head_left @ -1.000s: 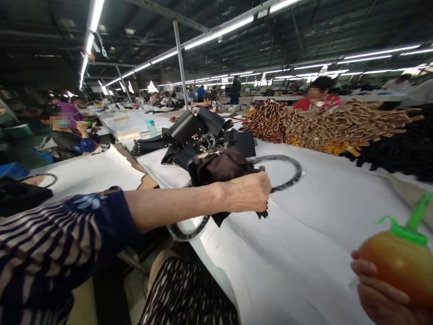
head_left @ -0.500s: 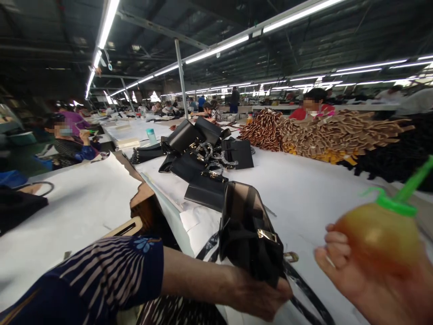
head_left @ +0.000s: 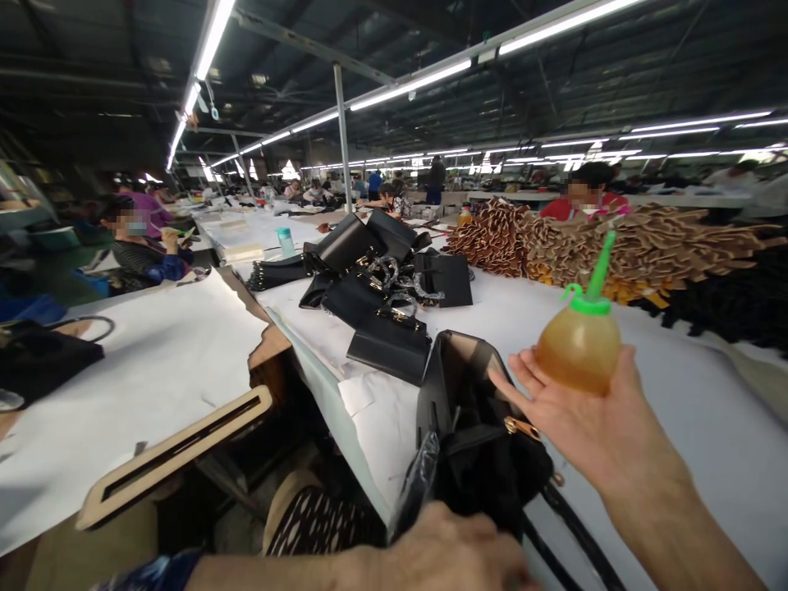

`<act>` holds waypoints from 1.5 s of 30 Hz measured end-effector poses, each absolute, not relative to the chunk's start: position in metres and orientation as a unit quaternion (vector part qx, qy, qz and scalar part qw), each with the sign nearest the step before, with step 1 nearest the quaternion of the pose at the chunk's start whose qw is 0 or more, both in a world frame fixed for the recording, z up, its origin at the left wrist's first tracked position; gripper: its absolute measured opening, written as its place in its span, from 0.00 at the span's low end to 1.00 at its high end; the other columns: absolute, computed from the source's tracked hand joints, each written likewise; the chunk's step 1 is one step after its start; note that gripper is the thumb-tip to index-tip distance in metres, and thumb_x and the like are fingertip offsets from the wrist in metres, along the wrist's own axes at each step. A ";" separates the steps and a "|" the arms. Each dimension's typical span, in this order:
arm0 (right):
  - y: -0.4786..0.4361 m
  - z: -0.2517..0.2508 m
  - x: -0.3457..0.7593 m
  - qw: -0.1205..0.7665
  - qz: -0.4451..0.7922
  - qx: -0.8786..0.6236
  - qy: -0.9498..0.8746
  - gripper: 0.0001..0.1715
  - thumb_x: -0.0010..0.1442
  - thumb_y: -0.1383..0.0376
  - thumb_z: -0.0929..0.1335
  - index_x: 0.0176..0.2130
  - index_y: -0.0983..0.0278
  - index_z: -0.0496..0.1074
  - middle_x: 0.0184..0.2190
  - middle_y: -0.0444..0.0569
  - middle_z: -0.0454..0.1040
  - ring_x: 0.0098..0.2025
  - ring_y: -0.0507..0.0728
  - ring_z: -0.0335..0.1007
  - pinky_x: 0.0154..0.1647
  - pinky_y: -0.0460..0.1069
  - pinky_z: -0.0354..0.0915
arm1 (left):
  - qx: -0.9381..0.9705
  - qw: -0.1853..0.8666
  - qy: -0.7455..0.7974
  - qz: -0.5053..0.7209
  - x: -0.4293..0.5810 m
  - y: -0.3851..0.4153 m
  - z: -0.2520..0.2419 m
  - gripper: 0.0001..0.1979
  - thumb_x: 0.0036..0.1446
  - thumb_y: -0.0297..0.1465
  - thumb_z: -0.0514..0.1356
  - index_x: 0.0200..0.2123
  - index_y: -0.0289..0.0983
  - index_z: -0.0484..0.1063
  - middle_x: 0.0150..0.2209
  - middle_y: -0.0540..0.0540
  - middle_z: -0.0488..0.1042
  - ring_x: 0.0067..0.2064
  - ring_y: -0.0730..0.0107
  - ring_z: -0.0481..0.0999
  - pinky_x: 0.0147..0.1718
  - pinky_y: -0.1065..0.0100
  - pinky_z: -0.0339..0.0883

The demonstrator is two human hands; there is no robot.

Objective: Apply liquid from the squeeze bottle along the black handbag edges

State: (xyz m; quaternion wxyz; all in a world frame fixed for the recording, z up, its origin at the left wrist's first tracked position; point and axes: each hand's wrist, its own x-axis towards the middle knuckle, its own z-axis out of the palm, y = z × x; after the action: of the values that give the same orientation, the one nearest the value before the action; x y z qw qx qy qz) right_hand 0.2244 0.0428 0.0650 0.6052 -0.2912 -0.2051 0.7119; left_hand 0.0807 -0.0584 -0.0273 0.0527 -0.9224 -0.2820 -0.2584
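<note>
A round squeeze bottle (head_left: 579,349) with a green cap and spout, part filled with amber liquid, rests upright in my right hand (head_left: 584,419), palm up, fingers stretched out beneath it. Just left of that hand a black handbag (head_left: 474,460) stands with its mouth open, showing a beige and black lining and a gold zip pull (head_left: 520,427). Low in the picture, my left hand (head_left: 455,546) is against the near side of the bag, by its plastic-wrapped handle (head_left: 419,480). Its fingers are blurred and partly cut off.
More black handbags (head_left: 369,287) are piled beyond on the white-covered table (head_left: 505,308). Stacks of brown and tan strips (head_left: 621,246) lie at the right. A slotted wooden frame (head_left: 178,455) juts over the left table's edge. Co-workers (head_left: 148,238) sit to the left and across (head_left: 584,197).
My right hand has brought the bottle left and towards the bag, turning it more upright. My left hand has shifted lower at the bag. The view has swung slightly left.
</note>
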 end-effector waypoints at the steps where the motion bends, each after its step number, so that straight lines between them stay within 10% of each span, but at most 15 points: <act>1: 0.041 0.066 0.225 0.607 0.712 -0.289 -0.201 0.30 0.59 0.40 0.57 0.36 0.60 0.69 0.36 0.54 0.69 0.48 0.64 0.67 0.48 0.66 0.66 | -0.891 0.077 -0.339 -0.291 0.075 -0.061 -0.015 0.08 0.59 0.31 0.52 0.30 0.37 0.68 0.24 0.51 0.70 0.23 0.72 0.65 0.16 0.71 0.57; 7: 0.036 0.063 0.216 0.591 0.722 -0.275 -0.232 0.31 0.58 0.39 0.55 0.33 0.58 0.71 0.35 0.51 0.69 0.48 0.62 0.66 0.51 0.65 0.64 | -0.670 0.003 -0.654 -0.353 0.050 -0.035 0.026 0.25 0.58 0.40 0.55 0.55 0.32 0.59 0.50 0.35 0.68 0.50 0.53 0.68 0.48 0.54 0.64; 12: 0.034 0.058 0.209 0.574 0.732 -0.256 -0.261 0.31 0.55 0.37 0.59 0.33 0.59 0.71 0.34 0.50 0.69 0.47 0.61 0.67 0.52 0.64 0.64 | -0.650 -0.191 -0.690 -0.254 0.050 -0.019 0.024 0.31 0.54 0.51 0.51 0.51 0.33 0.64 0.36 0.38 0.75 0.38 0.51 0.75 0.36 0.57 0.68; 20: 0.022 0.065 0.210 0.584 0.711 -0.275 -0.281 0.33 0.55 0.37 0.59 0.34 0.61 0.71 0.31 0.50 0.69 0.42 0.62 0.69 0.46 0.63 0.68 | -0.733 -0.092 -0.647 -0.188 0.017 -0.009 0.045 0.13 0.54 0.26 0.46 0.35 0.35 0.70 0.31 0.42 0.75 0.34 0.61 0.75 0.35 0.66 0.66; 32: 0.025 0.085 0.206 0.588 0.686 -0.334 -0.268 0.35 0.55 0.38 0.61 0.42 0.65 0.71 0.38 0.61 0.69 0.46 0.67 0.68 0.43 0.64 0.70 | -0.855 -0.282 -0.373 -0.222 -0.002 0.069 0.054 0.17 0.55 0.22 0.49 0.44 0.32 0.73 0.35 0.50 0.75 0.38 0.72 0.73 0.42 0.74 0.64; 39: 0.037 0.079 0.224 0.585 0.646 -0.413 -0.264 0.29 0.54 0.40 0.61 0.34 0.61 0.72 0.31 0.56 0.70 0.42 0.67 0.71 0.36 0.61 0.74 | -0.706 -0.164 -0.586 -0.361 0.022 0.033 0.028 0.19 0.59 0.31 0.52 0.54 0.34 0.63 0.52 0.41 0.68 0.51 0.62 0.68 0.53 0.64 0.59; 45: 0.037 0.074 0.229 0.574 0.656 -0.395 -0.289 0.30 0.54 0.40 0.62 0.35 0.62 0.72 0.33 0.57 0.71 0.44 0.66 0.70 0.40 0.60 0.72 | -0.655 -0.110 -0.689 -0.290 0.047 -0.002 0.030 0.34 0.47 0.52 0.61 0.48 0.32 0.61 0.47 0.37 0.67 0.46 0.49 0.70 0.43 0.53 0.67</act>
State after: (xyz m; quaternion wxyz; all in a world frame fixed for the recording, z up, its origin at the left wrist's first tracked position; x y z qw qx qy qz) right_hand 0.2292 0.0372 0.0737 0.5743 -0.3953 -0.2892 0.6560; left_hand 0.0474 -0.0020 0.0303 -0.1097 -0.6550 -0.6891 -0.2901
